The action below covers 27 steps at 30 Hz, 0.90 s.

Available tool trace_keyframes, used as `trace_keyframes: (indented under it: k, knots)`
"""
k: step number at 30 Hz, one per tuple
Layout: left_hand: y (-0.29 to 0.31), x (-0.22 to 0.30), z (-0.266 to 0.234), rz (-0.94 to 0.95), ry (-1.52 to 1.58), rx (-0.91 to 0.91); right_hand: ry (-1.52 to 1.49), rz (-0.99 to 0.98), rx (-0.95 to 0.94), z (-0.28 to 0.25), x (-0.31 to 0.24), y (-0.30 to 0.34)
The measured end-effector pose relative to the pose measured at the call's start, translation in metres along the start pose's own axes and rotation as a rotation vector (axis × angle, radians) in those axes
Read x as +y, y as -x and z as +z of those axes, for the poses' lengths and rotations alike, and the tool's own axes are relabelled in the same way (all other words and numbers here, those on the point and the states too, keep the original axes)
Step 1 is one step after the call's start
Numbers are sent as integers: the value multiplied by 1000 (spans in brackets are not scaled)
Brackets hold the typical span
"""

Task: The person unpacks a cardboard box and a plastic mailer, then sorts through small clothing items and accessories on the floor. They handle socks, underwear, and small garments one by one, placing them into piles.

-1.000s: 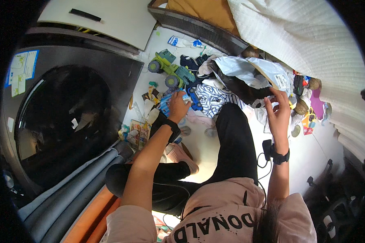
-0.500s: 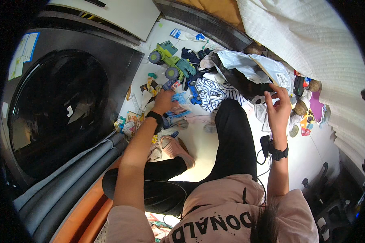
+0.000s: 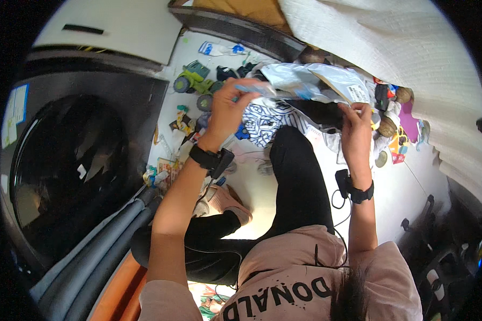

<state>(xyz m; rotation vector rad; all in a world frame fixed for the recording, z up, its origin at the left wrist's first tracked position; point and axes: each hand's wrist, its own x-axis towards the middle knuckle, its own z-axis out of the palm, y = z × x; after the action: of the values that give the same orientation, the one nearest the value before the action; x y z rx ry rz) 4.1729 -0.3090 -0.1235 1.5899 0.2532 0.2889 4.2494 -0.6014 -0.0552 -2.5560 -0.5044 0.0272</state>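
My left hand (image 3: 226, 113) is raised over the pile on the floor, its fingers closed on a see-through plastic wrapper (image 3: 258, 88) with blue print. The wrapper is partly blurred and stretches across the front of a large plastic mailing bag (image 3: 289, 75), pale outside and black inside. With its fingertips my right hand (image 3: 355, 125) pinches the near right edge of this bag, whose dark mouth faces me. Below the bag lies a blue-and-white striped cloth (image 3: 262, 127), and beside it a blue toy car (image 3: 242, 131), partly hidden by my left hand.
A green toy truck (image 3: 194, 80) stands beyond my left hand. Small scraps and toys (image 3: 185, 125) lie near the black front-loading washer (image 3: 72, 155). Coconut-like brown balls (image 3: 386, 127) and a purple piece (image 3: 408, 122) lie by the white curtain (image 3: 401, 59). Rolled mats (image 3: 99, 243) lean at lower left.
My left hand has come up from the scraps at left and moved toward the bag with the plastic wrapper in it. The right hand has closed on the bag's edge. The view has shifted slightly.
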Motion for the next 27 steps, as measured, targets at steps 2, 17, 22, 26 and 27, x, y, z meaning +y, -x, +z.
trace_keyframes:
  k: [2, 17, 22, 26, 27]
  knots:
    - [-8, 6, 25, 346, -304, -218, 20, 4, 11, -1, -1, -3]
    - [-23, -10, 137, 440, -518, -463, -160, -12, 248, -30, -3, -4]
    - [-23, -14, 84, 332, -779, -567, -179, 97, 361, -36, 19, -4]
    - [-28, 3, 73, 338, -768, -285, -169, 78, 417, -41, 25, -15]
    - [-32, 13, 75, 284, -737, -234, -216, 63, 453, -45, 25, -21]
